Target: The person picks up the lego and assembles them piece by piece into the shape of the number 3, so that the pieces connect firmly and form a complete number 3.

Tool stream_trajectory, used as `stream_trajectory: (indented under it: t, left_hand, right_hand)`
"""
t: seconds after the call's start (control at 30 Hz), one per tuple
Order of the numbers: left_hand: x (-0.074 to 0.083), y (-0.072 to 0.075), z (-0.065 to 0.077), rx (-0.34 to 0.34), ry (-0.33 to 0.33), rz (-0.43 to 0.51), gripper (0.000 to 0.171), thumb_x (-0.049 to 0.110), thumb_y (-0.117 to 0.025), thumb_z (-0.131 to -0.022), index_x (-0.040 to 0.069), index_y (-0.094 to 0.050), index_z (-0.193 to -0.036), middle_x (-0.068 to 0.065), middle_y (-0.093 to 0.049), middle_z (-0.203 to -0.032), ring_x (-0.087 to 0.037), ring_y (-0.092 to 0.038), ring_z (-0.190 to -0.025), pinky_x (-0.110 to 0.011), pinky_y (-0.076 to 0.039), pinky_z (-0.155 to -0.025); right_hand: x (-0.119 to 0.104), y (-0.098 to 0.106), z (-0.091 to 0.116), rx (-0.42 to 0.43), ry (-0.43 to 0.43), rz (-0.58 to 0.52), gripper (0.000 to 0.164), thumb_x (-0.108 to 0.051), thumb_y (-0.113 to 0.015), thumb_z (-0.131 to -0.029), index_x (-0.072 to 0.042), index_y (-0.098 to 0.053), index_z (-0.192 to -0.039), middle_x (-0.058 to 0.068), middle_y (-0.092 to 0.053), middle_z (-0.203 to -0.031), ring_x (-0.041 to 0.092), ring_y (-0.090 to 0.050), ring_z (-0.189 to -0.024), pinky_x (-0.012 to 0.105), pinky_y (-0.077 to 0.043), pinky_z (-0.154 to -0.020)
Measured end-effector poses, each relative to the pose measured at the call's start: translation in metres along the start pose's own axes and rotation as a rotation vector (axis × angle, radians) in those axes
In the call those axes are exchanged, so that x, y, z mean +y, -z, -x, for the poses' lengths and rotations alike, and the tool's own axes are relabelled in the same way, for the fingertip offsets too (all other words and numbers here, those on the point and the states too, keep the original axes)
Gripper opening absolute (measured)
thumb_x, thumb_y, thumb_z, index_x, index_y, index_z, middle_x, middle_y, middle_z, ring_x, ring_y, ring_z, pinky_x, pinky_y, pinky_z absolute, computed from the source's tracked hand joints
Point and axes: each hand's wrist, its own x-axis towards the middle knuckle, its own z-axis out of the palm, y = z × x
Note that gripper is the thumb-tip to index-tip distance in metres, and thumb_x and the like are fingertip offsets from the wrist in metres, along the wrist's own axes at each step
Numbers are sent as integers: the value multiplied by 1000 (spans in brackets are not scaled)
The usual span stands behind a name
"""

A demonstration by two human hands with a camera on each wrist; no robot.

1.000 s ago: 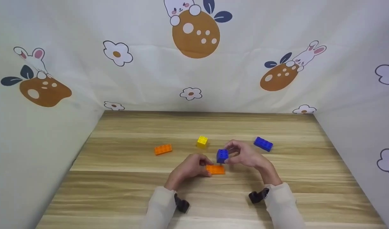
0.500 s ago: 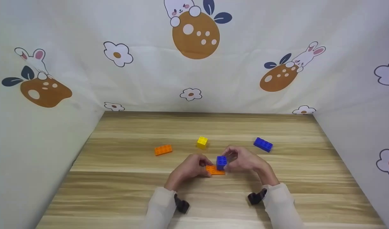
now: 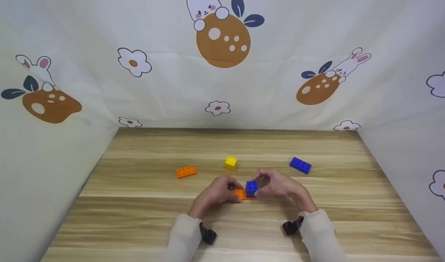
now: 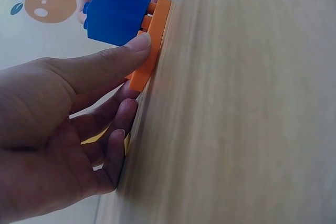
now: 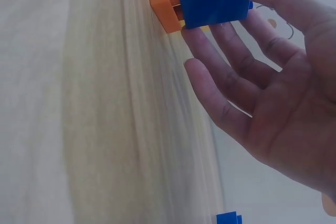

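Note:
My left hand (image 3: 218, 190) pinches the left end of a flat orange toy building brick (image 3: 240, 194) lying on the table. In my right hand (image 3: 279, 182) a taller blue building brick (image 3: 251, 189) is pinched, upright above the orange brick's right part. Orange studs show between the blue brick (image 4: 118, 17) and the orange brick (image 4: 154, 43) in the left wrist view, so they are not flush. The right wrist view has the thumb and fingers around the blue brick (image 5: 212, 1); its far side is hidden.
A yellow brick (image 3: 231, 163) stands beyond my hands. Farther left lies another orange brick (image 3: 186, 171), and a long blue brick (image 3: 300, 165) lies to the right. Patterned cloth (image 3: 171, 87) encloses the wooden table (image 3: 153, 145) at the back and sides.
My right hand has lowered the blue brick from above and right of the orange brick onto its right part, shifting slightly left. My left hand has kept its place on the orange brick.

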Motion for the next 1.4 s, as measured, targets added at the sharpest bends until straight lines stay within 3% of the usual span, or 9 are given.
stream_trajectory:
  t: [0.17,0.53,0.73,0.97,1.4]
  left_hand:
    - [1,-2,-2,8,8,-17,29,16,-86,-79,10,-77,-106,0,-68,-92,-14,-54,-82,-26,-48,-75]
    - [2,-2,0,31,-13,-41,29,14,-86,-78,7,-77,-105,-3,-68,-91,-13,-52,-79,-24,-45,-72]
    - [1,-1,1,39,12,-30,27,15,-86,-78,8,-77,-103,-2,-69,-91,-14,-53,-80,-25,-46,-73]
    - [2,-2,1,45,29,-26,28,14,-87,-77,9,-77,-102,-2,-69,-91,-14,-54,-80,-25,-46,-73]
    - [2,-2,0,49,-7,-33,27,13,-87,-77,8,-78,-102,-2,-71,-90,-12,-54,-79,-25,-48,-73]
  right_hand:
    - [0,1,2,-10,18,-4,35,-7,-85,-75,-7,-67,-105,14,-73,-112,22,-67,-98,33,-55,-90]
    - [-1,-3,1,21,14,-13,32,-4,-84,-71,-2,-66,-98,17,-73,-109,24,-65,-96,29,-51,-87]
    - [-3,-7,0,31,-28,-79,32,0,-83,-68,1,-64,-94,13,-74,-108,28,-63,-97,29,-49,-86]
    - [-3,-7,-1,46,-83,-89,31,-1,-84,-66,-4,-66,-91,6,-74,-105,19,-61,-94,28,-47,-85]
    - [-6,-4,-4,42,-148,-61,32,-3,-85,-66,-5,-70,-94,7,-75,-103,14,-62,-88,24,-52,-74]
